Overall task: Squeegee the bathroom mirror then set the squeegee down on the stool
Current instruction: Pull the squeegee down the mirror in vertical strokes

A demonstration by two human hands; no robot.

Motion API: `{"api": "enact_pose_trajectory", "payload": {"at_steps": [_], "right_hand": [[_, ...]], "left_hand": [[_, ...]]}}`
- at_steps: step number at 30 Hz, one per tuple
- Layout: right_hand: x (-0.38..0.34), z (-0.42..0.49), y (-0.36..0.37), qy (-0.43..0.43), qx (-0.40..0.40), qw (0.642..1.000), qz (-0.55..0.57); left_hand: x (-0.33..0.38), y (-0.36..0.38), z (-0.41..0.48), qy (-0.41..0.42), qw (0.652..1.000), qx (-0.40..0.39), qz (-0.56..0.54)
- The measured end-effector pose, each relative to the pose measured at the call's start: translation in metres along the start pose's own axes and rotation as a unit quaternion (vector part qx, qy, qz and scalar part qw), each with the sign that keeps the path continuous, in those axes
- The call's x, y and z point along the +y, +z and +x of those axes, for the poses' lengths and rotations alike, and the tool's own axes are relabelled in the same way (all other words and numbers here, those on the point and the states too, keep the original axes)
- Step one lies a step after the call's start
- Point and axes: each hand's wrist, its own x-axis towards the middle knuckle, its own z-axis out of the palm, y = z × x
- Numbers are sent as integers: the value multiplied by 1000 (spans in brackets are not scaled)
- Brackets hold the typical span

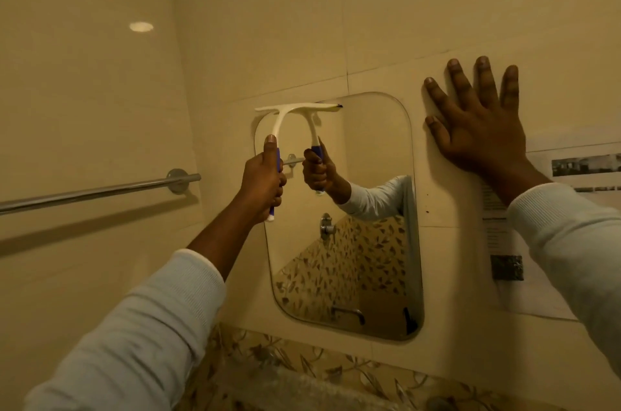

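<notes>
Clenches the squeegee in the left grip, blade along the top-left edge of the mirror for a downward pull, and spreads the released right grip on the wall just right of it, likely bracing.

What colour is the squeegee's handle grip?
Blue, on a white squeegee, seen in the head view.

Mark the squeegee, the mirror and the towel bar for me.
squeegee (pixel 276 126), head view, white neck below the blade
mirror (pixel 369 141), head view, bare upper glass
towel bar (pixel 100 192), head view, middle of the rod
</notes>
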Motion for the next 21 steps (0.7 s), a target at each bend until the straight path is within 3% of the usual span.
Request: {"api": "enact_pose_trajectory", "payload": {"at_steps": [21], "right_hand": [[-1,0,1,2,7,1000,-6]], "left_hand": [[-40,5,24,12,1000,-16,0]]}}
